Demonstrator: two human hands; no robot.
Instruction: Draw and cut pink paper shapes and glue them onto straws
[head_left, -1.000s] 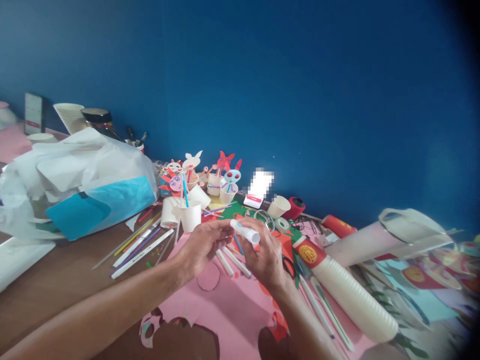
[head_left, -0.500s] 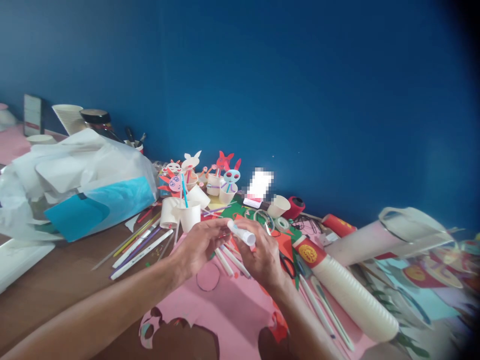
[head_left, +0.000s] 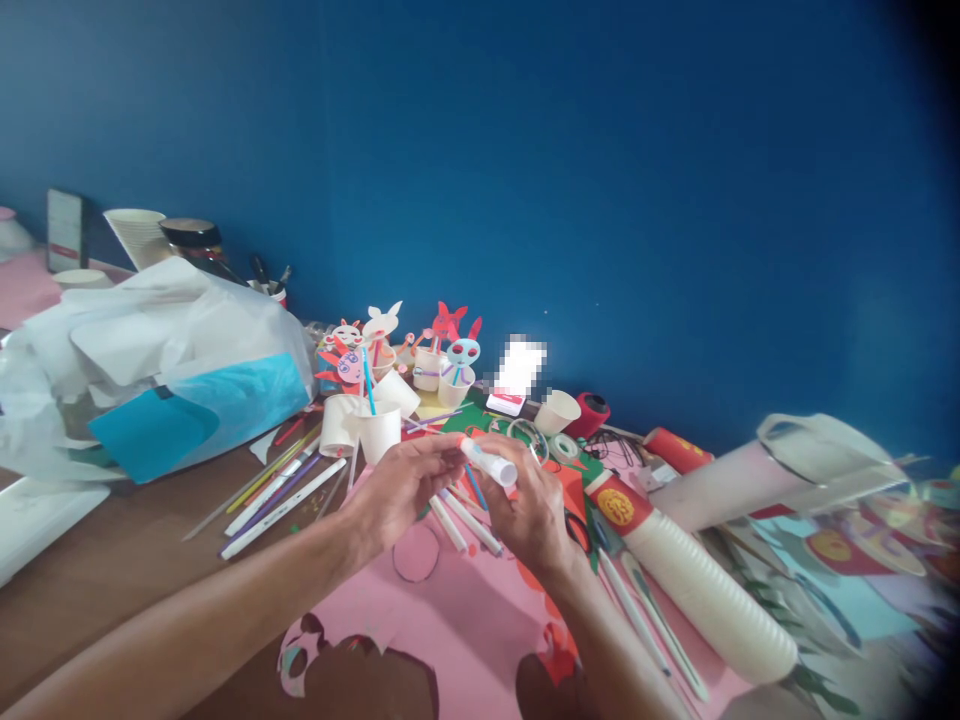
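My right hand point(head_left: 527, 500) is closed around a white glue stick point(head_left: 489, 464), its wide end pointing toward me and its far end at my left fingertips. Thumb and fingers of my left hand point(head_left: 409, 480) are pinched together there; a small reddish bit shows at the tips, too small to name. Below both hands lies a pink paper sheet point(head_left: 465, 620) with cut-out edges and a circle drawn on it. White markers point(head_left: 448, 524) rest on the sheet between my hands.
Paper-cup figures point(head_left: 457, 385) and a white cup with straws point(head_left: 379, 435) stand behind my hands. Markers point(head_left: 285, 508) lie left, beside a plastic bag point(head_left: 172, 310). On the right are scissors point(head_left: 577, 532) and a long stack of paper cups point(head_left: 705, 590).
My right hand and the glue stick have shifted slightly to the right. My left fingertips have moved a little with them, staying by the stick's far end.
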